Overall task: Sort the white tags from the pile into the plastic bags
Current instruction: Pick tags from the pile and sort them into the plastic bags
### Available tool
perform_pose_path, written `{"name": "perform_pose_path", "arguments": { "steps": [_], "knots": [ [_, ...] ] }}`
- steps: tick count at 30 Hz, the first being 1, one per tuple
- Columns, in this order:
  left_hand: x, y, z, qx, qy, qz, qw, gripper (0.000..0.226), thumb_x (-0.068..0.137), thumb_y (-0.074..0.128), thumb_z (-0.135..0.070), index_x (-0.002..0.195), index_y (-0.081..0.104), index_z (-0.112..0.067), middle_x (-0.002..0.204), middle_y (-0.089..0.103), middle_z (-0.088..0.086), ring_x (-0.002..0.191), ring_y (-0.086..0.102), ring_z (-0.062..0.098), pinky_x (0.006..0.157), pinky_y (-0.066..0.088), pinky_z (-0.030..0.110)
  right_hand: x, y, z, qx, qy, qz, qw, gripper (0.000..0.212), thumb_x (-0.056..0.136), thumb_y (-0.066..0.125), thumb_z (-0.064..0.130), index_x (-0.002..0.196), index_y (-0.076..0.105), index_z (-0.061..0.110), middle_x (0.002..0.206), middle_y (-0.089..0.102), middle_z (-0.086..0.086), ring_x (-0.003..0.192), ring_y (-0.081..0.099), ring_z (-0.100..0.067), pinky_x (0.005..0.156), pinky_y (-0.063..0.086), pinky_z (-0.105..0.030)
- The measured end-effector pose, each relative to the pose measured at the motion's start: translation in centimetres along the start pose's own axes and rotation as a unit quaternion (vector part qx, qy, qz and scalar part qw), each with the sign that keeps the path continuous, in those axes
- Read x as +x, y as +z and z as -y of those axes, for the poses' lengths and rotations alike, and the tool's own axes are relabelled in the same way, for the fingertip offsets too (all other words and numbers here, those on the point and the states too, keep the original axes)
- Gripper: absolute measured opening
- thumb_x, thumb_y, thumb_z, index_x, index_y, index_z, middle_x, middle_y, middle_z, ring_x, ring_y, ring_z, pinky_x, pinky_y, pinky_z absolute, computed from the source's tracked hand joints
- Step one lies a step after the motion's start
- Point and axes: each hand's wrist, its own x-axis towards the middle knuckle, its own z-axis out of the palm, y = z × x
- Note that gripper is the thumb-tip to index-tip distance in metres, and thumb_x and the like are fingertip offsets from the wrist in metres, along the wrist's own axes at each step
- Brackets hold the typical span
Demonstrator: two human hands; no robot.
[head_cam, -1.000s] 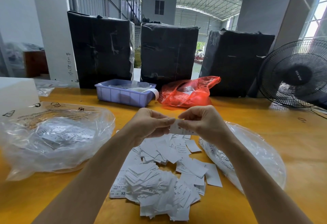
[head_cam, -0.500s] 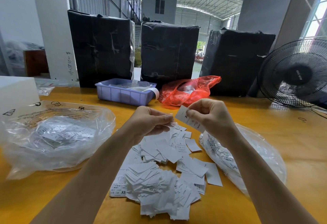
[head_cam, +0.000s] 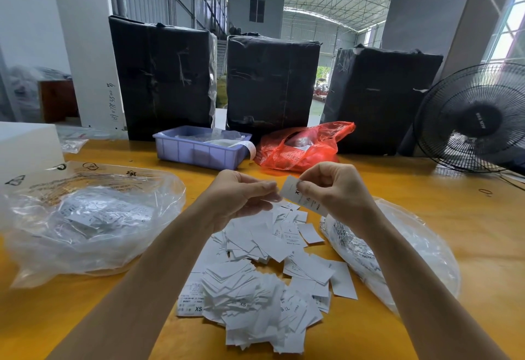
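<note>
Tags point(head_cam: 255, 283) lie heaped on the yellow worktop point(head_cam: 454, 212) below your hands, one clear plastic bag point(head_cam: 85, 226) left of the heap, another point(head_cam: 403, 257) right of it. Your right hand point(head_cam: 335, 192) has its grip pinched on a single tag point(head_cam: 295, 193) above the heap. Your left hand point(head_cam: 241, 195) sits just beside that tag with fingers curled; you cannot tell whether it holds anything.

The right hand point(head_cam: 332, 189) now pinches the white tag point(head_cam: 302, 195) alone, lifted and tilted just beside the left hand point(head_cam: 241, 195); a second ago both hands pinched it level between them (an X shows on its face).
</note>
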Motion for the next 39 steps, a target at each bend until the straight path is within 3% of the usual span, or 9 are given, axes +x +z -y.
{"name": "perform_pose_path", "arguments": {
  "steps": [6,16,31,39],
  "knots": [
    [0.04,-0.05,0.07,-0.009,-0.007,-0.001,1.0,0.013,0.078,0.073,-0.022,0.073,0.076,-0.011,0.077,0.075,0.006,0.058,0.068,0.008,0.047,0.05,0.015,-0.01,-0.34,0.2,0.034,-0.006,-0.043,0.998,0.008,0.085,0.066,0.007,0.08,0.065,0.013,0.084,0.066,-0.001,0.077,0.063,-0.009,0.058,0.049,-0.011],
    [0.16,0.13,-0.03,-0.008,-0.023,-0.009,1.0,0.016,0.077,0.073,-0.022,0.08,0.075,-0.007,0.075,0.074,0.007,0.056,0.068,0.01,0.046,0.049,0.015,0.07,0.08,0.08,-0.01,-0.026,-0.031,0.999,0.003,0.083,0.068,0.005,0.083,0.066,0.007,0.085,0.065,-0.001,0.079,0.063,-0.01,0.064,0.05,-0.015],
    [0.02,0.13,-0.1,-0.009,-0.024,-0.009,1.0,0.016,0.079,0.072,-0.021,0.083,0.075,-0.006,0.079,0.075,0.008,0.059,0.069,0.011,0.045,0.048,0.015,0.0,-0.19,0.2,0.023,-0.027,-0.038,0.999,0.011,0.084,0.067,0.006,0.078,0.064,0.015,0.084,0.065,0.0,0.078,0.063,-0.01,0.061,0.05,-0.012],
    [0.02,0.19,-0.11,-0.004,-0.025,-0.007,1.0,0.014,0.079,0.072,-0.021,0.08,0.075,-0.007,0.078,0.075,0.008,0.058,0.069,0.011,0.046,0.049,0.015,0.03,0.11,0.07,-0.006,-0.046,-0.029,0.998,0.002,0.082,0.068,0.004,0.084,0.066,0.004,0.085,0.065,-0.004,0.08,0.063,-0.014,0.066,0.051,-0.016]
  ]
}}
